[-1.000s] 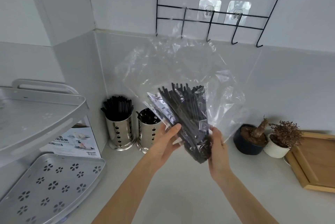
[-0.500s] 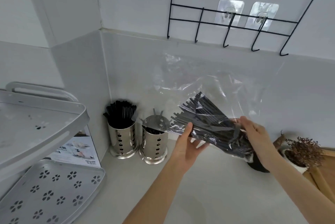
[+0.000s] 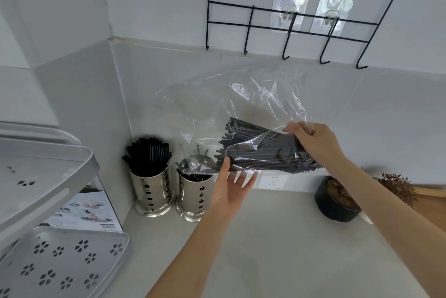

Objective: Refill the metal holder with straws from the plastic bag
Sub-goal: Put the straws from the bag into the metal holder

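Nearest us, our left hand (image 3: 230,189) lies open, palm up, under the bag (image 3: 243,114), its thumb touching the straws (image 3: 258,153) through the plastic. Our right hand (image 3: 313,143) pinches the bag's closed end around the straw bundle, which lies nearly level, loose ends pointing left. Beyond and below stand 2 holders in the corner: the right holder (image 3: 193,197) nearly empty under the bag's mouth, the left holder (image 3: 150,192) full.
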A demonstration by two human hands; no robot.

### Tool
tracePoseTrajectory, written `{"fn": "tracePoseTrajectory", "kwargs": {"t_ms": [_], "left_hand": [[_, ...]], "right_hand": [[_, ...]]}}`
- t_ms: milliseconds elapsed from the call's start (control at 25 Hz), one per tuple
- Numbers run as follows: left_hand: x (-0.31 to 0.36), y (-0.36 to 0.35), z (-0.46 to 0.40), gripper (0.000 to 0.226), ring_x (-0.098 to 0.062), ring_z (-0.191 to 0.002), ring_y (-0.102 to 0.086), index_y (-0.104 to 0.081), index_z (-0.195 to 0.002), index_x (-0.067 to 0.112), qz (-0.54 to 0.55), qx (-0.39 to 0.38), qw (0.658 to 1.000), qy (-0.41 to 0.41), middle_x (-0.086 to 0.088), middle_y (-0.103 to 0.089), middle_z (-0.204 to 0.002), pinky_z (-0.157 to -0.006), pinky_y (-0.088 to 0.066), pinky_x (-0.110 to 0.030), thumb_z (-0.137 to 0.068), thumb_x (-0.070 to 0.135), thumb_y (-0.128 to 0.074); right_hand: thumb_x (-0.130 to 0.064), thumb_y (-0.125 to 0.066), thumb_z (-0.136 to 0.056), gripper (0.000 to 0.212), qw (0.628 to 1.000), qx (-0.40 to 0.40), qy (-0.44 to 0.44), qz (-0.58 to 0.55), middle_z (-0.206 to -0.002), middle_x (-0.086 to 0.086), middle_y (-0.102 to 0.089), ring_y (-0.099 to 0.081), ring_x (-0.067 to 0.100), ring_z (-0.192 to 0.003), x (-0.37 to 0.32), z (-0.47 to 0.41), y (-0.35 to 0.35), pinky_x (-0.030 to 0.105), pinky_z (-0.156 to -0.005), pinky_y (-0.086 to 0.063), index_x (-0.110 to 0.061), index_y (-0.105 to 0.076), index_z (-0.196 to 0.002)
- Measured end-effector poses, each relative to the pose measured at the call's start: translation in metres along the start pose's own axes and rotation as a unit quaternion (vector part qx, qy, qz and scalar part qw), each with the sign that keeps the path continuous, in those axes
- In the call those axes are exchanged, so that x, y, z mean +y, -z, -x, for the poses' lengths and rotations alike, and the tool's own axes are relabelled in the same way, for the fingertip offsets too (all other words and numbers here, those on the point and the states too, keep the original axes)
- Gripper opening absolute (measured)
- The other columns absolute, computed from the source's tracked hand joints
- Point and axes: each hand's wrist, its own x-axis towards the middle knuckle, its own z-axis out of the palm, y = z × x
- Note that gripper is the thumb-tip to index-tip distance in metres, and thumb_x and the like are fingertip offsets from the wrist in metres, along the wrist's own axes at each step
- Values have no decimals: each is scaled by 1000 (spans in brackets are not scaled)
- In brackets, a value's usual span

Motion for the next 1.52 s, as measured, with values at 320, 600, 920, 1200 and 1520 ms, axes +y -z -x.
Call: {"fn": "tracePoseTrajectory", "kwargs": {"t_ms": [320, 600, 920, 1200, 1520], "left_hand": [[-3, -23, 0, 18, -20, -81, -60, -61, -62, 10, 39, -43, 998, 8, -3, -62, -60, -77, -58, -43, -69, 24, -69], [-6, -31, 0, 20, -26, -92, -61, -60, -74, 6, 74, -23, 997, 21, -8, -62, -83, -64, -60, -41, -82, 23, -62], [2, -20, -1, 22, -24, -100, -60, -60, -92, 6, 64, -56, 996, -5, -7, -61, -100, -69, -60, -38, -85, 26, -55], [1, -16, -2, 19, -22, -98, -59, -60, -96, 8, 70, -42, 997, -8, -7, -61, -103, -65, -60, -37, -87, 22, -53], [10, -22, -3, 27, -24, -82, -72, -58, -104, 6, 79, -68, 995, -6, -9, -63, -104, -66, -60, -38, -88, 27, -51]], "right_hand": [[-41, -52, -87, 32, 996, 20, 45, 72, -71, 20, -61, -45, 12, -51, -35, -20, 22, 22, -55, -36, -19, -74, -92], [-45, -51, -86, 40, 986, 14, 81, 146, -64, 11, -62, -50, 17, -56, -53, -34, 27, 33, -74, -47, -11, -72, -93], [-46, -55, -84, 38, 983, -33, 104, 144, -91, 4, -75, -69, 20, -87, -76, -45, 17, 37, -93, -51, -13, -70, -95], [-41, -56, -85, 33, 984, -45, 110, 132, -88, 2, -74, -69, 16, -85, -73, -43, 12, 29, -93, -50, -12, -71, -94], [-41, -58, -83, 32, 978, -19, 150, 141, -75, -4, -69, -65, 12, -79, -92, -46, 13, 30, -82, -50, -13, -71, -93]]}}
